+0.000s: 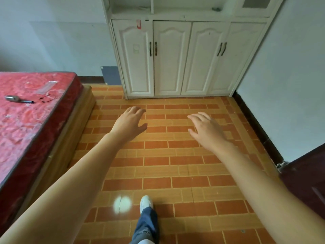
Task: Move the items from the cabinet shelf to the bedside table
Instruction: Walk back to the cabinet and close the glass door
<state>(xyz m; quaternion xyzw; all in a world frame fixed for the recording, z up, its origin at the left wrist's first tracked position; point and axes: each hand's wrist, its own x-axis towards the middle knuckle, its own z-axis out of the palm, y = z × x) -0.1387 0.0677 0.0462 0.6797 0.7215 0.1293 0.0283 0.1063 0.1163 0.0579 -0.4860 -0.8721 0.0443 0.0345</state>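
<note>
A white cabinet (190, 55) stands ahead against the far wall, its four lower doors closed. Its open shelf (175, 14) runs along the top of the view; a small grey item (216, 9) lies on it at the right and a pale flat thing (143, 8) at the left. My left hand (131, 123) and my right hand (205, 129) reach forward over the tiled floor, palms down, fingers apart, holding nothing. Both hands are well short of the cabinet. No bedside table is in view.
A bed with a red mattress (31, 117) fills the left side; a metal cylinder (12, 98), a dark pen (27, 102) and a thin cord lie on it. A dark door (306, 178) stands at the right. My foot in a white shoe (146, 202) steps on the orange tiles.
</note>
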